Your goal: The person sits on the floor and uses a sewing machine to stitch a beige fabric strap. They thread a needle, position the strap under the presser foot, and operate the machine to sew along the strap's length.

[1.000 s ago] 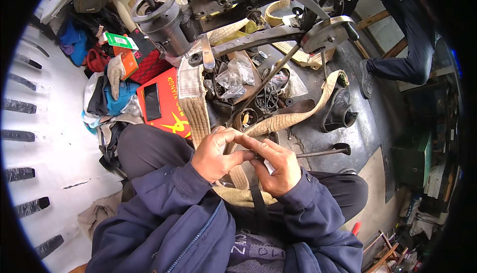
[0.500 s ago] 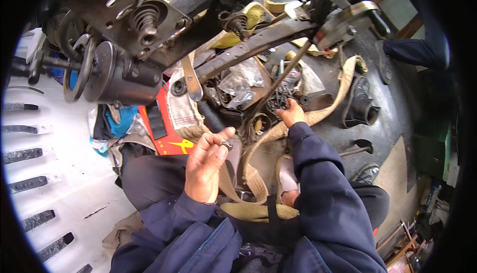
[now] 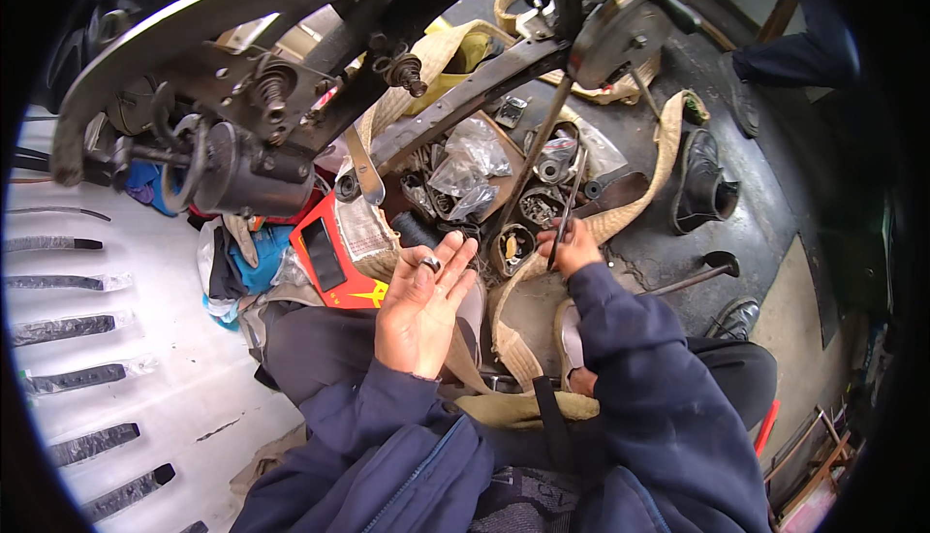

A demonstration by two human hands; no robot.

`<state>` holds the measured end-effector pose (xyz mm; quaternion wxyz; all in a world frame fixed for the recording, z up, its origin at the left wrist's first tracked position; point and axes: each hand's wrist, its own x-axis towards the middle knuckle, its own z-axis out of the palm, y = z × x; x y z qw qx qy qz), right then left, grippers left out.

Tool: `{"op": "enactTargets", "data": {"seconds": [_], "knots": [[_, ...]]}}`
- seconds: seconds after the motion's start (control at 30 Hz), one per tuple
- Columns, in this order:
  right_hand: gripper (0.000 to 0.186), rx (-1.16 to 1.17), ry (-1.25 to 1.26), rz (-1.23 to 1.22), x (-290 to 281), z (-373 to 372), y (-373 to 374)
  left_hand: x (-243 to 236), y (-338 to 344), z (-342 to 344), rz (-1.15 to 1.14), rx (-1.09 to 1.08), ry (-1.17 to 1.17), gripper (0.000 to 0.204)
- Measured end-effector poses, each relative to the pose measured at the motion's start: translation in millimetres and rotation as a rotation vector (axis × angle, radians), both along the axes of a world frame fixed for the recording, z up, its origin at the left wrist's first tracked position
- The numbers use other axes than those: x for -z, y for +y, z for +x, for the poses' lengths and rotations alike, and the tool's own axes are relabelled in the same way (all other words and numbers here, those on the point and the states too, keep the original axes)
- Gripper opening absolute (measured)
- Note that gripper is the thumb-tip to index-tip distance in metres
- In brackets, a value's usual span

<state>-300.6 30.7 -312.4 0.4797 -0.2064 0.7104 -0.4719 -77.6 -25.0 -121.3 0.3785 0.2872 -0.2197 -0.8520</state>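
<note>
Small part (image 3: 430,264), dark and maybe a ring, sits pinched between thumb and forefinger of the left hand (image 3: 417,318), above the floor (image 3: 756,203); that palm faces up with the other fingers spread, perhaps to keep so slight a piece in plain view. The right hand (image 3: 578,247) pinches a slim tool (image 3: 570,205) near its lower end, which seems to leave the long end free; that end points away past the tins (image 3: 497,248), which probably keep loose bits together. A boot (image 3: 705,184) stands toward the floor's right edge, beside a pale strap (image 3: 651,194). A machine (image 3: 252,172) looms over the far edge. At left, a white sheet (image 3: 184,407) carries black strips (image 3: 68,329) along its outer edge; near its inner edge a phone (image 3: 323,250) lies on a red box (image 3: 341,295). Another person's leg (image 3: 804,63) shows at the floor's far right corner.
</note>
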Motion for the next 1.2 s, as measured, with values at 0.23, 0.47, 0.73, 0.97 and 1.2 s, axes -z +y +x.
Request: {"op": "enactTargets", "data": {"seconds": [0.23, 0.47, 0.73, 0.97, 1.2], "knots": [[0.04, -0.131, -0.583, -0.254, -160.1, 40.0, 116.5, -7.7, 7.0, 1.4, -0.006, 0.067, 0.172, 0.018], [0.067, -0.429, -0.993, -0.248, -201.4, 94.2, 150.1, -7.0, 18.1, 1.2, -0.066, 0.088, 0.195, 0.017], [0.046, -0.196, -0.647, -0.208, -195.3, 91.7, 131.0, -2.4, 22.5, 0.3, -0.061, 0.108, 0.165, 0.016], [0.029, 0.218, -0.374, -0.098, -125.9, 63.6, 104.1, 2.1, 20.6, -1.0, 0.009, 0.098, 0.138, 0.016], [0.025, 0.141, -0.304, -0.093, -85.0, 72.6, 101.9, 5.6, 12.7, 0.4, 0.037, 0.043, 0.097, 0.021]]}}
